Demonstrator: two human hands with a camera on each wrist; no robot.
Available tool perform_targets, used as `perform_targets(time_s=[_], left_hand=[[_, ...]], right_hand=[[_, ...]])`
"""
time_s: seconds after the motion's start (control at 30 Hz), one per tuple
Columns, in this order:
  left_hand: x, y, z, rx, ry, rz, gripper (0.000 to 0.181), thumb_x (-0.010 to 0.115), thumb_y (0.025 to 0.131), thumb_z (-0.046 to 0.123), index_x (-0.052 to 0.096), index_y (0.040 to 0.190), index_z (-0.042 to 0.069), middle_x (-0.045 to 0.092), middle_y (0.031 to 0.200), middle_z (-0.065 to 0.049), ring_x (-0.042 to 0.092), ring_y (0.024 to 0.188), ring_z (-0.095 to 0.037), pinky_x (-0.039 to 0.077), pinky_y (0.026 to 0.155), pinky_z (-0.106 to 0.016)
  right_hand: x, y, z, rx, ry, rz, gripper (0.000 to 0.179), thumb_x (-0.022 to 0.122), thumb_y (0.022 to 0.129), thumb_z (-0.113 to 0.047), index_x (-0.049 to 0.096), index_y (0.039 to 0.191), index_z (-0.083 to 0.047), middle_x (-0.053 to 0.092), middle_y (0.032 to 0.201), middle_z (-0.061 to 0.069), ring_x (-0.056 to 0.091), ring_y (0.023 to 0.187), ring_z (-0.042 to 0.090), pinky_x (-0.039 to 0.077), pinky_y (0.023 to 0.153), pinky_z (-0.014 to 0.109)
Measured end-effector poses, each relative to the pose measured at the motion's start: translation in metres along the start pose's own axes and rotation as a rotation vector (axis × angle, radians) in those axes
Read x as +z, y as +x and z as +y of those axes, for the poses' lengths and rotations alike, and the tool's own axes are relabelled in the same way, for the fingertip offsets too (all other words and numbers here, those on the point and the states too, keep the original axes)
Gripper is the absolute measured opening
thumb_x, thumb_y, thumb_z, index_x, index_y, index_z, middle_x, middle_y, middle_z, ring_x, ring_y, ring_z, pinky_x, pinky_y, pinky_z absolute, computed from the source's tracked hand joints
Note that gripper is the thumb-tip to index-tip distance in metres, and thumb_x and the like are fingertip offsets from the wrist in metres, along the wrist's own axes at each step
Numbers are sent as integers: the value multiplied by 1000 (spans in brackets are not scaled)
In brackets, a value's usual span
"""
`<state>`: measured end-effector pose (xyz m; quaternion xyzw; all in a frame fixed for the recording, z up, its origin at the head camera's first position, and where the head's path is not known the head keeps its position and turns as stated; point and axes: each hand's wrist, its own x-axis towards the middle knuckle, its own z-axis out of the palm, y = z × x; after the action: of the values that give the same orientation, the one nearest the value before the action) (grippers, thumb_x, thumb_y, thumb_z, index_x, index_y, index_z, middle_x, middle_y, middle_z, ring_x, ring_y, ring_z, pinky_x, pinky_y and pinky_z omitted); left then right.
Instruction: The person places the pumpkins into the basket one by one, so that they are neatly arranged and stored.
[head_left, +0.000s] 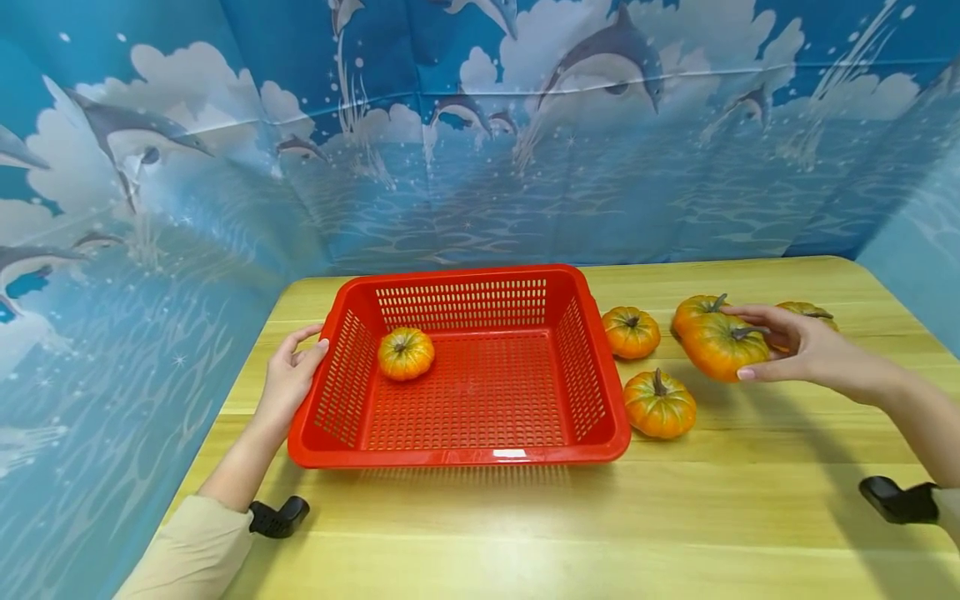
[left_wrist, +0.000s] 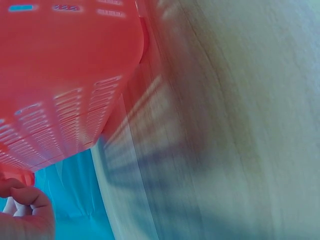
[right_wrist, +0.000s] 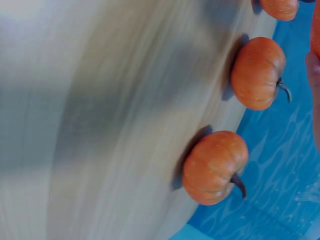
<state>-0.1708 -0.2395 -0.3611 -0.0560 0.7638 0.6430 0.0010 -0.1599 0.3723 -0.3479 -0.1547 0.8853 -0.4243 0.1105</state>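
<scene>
My left hand [head_left: 291,375] grips the left rim of a red plastic basket [head_left: 459,457], thumb over the edge. In the left wrist view the curled fingers [left_wrist: 37,200] show beside the slotted basket wall [left_wrist: 65,107]. One small orange pumpkin [head_left: 406,353] sits inside, toward the left. To the right of the basket, my right hand [head_left: 798,350] holds another pumpkin [head_left: 722,346] between thumb and fingers, raised over the table. Its shadow falls on the wood below. In the right wrist view only a sliver of that hand [right_wrist: 314,80] shows at the right edge.
On the wooden table [head_left: 480,542], pumpkins lie right of the basket: one at the back [head_left: 631,332], one nearer [head_left: 660,404], one behind the held pumpkin [head_left: 699,310], and one partly hidden by the right hand [head_left: 808,312]. A dolphin-print curtain [head_left: 480,192] hangs behind.
</scene>
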Motion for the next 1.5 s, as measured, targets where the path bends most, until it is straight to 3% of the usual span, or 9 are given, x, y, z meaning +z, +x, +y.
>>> perform_targets(time_s=[0.17,0.3,0.53,0.77,1.0,1.27,1.5], left_hand=[[1,0,-2,6,-16,-4,49,55,94,32,38,136,12,61,85,4,64,70,-10,55,62,-26],[1,-1,-3,6,-16,2,47,54,95,30,39,135,12,61,84,4,63,69,-9,55,61,-25],[1,-1,-4,4,-6,0,49,53,95,31,37,138,11,60,83,3,63,69,-10,55,62,-25],[0,0,-2,2,-5,-2,51,54,95,32,36,138,11,61,84,4,63,69,-10,55,62,-25],[0,3,-2,3,-31,-2,49,55,94,31,39,137,13,61,83,4,63,69,-9,54,62,-24],[-2,2,-2,7,-39,8,46,54,95,30,40,135,13,61,85,5,62,69,-8,54,62,-24],[0,1,-2,25,-44,13,46,56,94,31,41,134,13,62,85,6,63,70,-8,54,62,-24]], right_hand=[[-2,7,-10,-30,-9,-12,73,65,84,1,30,145,-17,30,139,-9,33,114,-17,36,82,3],[-2,14,-21,-37,-12,-36,73,65,85,-1,29,145,-19,28,142,-4,31,121,-7,37,83,4],[2,30,-44,-72,55,-68,72,65,84,0,29,145,-15,29,143,4,41,114,-9,47,82,15],[7,47,-66,-52,94,-104,73,66,85,-3,28,145,-15,25,145,11,45,113,-4,48,83,18],[14,65,-86,-32,42,-139,70,68,85,-13,32,143,-23,26,148,4,31,131,22,45,87,18],[26,92,-106,-101,68,-178,70,69,83,-10,33,143,-19,29,146,2,31,132,22,34,103,48],[35,114,-123,-127,133,-225,71,70,82,-8,33,143,-17,28,147,2,26,134,23,27,106,54]])
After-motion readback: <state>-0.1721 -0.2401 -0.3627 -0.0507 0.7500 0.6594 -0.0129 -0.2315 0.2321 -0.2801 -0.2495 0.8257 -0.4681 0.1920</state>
